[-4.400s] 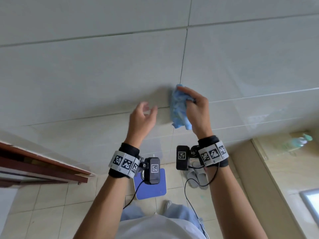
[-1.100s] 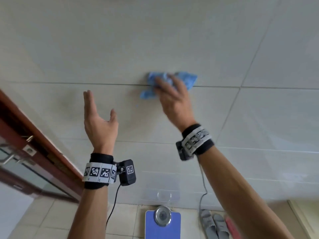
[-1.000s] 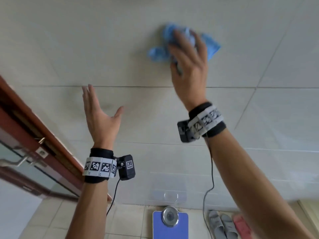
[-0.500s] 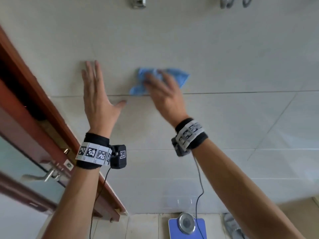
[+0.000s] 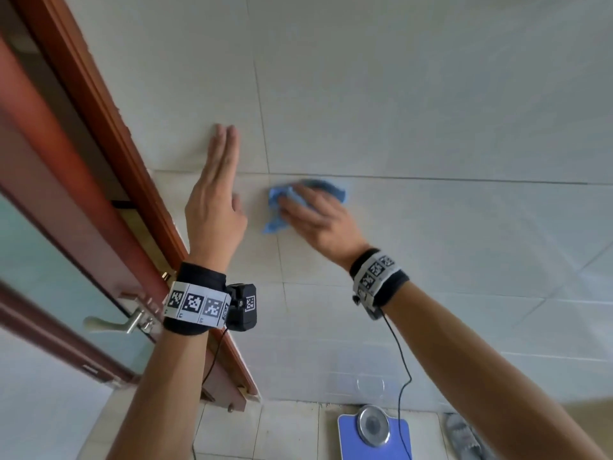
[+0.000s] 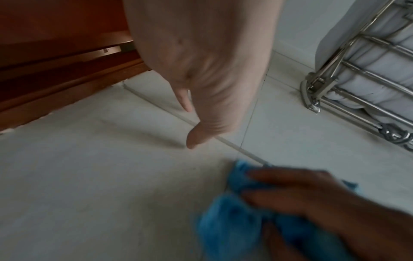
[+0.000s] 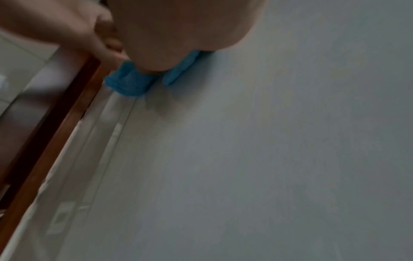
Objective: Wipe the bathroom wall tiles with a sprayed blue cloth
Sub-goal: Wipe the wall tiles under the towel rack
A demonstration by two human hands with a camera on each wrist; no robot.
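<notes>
Now I'm mid-wipe: my right hand [image 5: 318, 220] presses the crumpled, fuzzy blue cloth [image 5: 275, 210] flat against the smooth, glossy wall tiles [image 5: 431, 111], fingers [image 6: 279, 178] spread over it, just under a grout line. My left hand [image 5: 215, 194] stays flat and empty, fingers together, beside the wooden door frame [image 5: 109, 134]. Next, I judge, comes a firm sweep away from the frame.

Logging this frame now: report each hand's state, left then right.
Left hand: open, fingers straight, holding nothing, raised by the wall tiles.
Right hand: open, flat fingers pressing the blue cloth against the tiles.
</notes>
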